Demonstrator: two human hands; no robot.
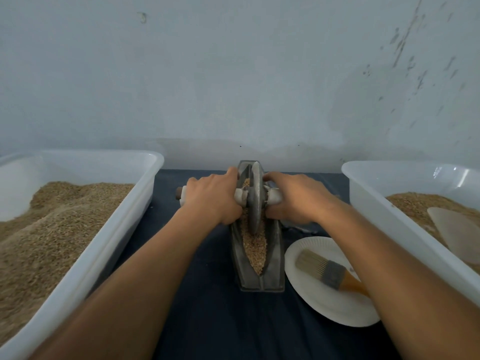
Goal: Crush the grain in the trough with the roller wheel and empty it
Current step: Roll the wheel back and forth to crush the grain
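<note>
Both forearms reach forward, left hand and right hand clamped on the axle handles beside the seemingly heavy, stiff roller wheel.

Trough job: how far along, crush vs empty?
Done: trough is loaded with grain. In hand: left hand and right hand grip the axle handles, with the roller wheel standing in the grain. Left: emptying; the trough is still full, and the brush lies untouched on the paper plate.

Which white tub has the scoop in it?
The right tub: a pale scoop lies on its grain. The left tub holds grain only.
</note>
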